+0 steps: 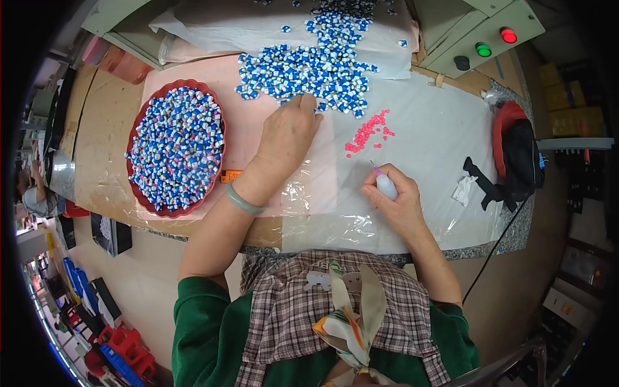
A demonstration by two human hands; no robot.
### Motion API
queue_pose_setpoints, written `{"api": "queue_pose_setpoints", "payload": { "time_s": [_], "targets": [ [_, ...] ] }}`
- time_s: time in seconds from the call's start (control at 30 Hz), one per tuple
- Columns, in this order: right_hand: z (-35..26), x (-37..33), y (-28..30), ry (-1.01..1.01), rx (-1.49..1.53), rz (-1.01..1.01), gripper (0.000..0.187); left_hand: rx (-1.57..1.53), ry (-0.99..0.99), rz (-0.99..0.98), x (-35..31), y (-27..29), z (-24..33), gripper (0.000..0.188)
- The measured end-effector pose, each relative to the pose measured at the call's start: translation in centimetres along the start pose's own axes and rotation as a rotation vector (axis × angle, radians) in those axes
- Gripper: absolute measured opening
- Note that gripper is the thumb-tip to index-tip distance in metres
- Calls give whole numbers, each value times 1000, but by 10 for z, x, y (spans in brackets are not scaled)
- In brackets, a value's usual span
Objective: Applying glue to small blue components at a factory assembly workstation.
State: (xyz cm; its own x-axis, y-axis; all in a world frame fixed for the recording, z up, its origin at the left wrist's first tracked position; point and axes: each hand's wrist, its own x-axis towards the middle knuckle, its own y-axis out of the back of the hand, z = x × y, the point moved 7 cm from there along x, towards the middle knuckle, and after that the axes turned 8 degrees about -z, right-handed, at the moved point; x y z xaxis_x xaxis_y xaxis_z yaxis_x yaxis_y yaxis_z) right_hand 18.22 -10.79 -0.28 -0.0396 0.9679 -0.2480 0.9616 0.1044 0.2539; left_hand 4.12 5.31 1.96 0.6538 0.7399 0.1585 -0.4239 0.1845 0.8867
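Observation:
My left hand (291, 132) is at the near edge of a loose pile of small blue-and-white pieces (303, 71). Its fingers are bent together at the pile, and whatever sits between them is hidden. A jade-coloured bangle (243, 200) circles that wrist. In my right hand (401, 201) is a small pale squeeze bottle (387, 187) with a thin needle tip, pointing up and away from me. Just beyond the tip lie scattered tiny pink pieces (367, 132) on the white sheet (438, 135).
To the left, a red scalloped tray (224, 138) is heaped with similar blue-and-white pieces. An orange box-like item (230, 175) lies by it. At right are a crumpled tissue (463, 191), a black strap (483, 184) and a black-and-red bag (521, 155). A machine housing with lit buttons (483, 49) stands behind.

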Motion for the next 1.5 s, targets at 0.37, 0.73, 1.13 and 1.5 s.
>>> {"api": "queue_pose_setpoints", "payload": {
  "time_s": [0.37,0.73,1.13,1.5],
  "targets": [
    [-24,-4,12,115,515,69,17,-1546,475,-368,-58,-22,10,20],
    [-43,-20,32,282,316,359,33,-1603,308,-396,-86,-20,44,20],
    [-79,-42,22,546,-359,398,45,-1280,186,-313,-90,-17,44,23],
    [-87,-42,17,536,-408,387,48,-1309,205,-341,-91,-21,45,23]
  ]
}}
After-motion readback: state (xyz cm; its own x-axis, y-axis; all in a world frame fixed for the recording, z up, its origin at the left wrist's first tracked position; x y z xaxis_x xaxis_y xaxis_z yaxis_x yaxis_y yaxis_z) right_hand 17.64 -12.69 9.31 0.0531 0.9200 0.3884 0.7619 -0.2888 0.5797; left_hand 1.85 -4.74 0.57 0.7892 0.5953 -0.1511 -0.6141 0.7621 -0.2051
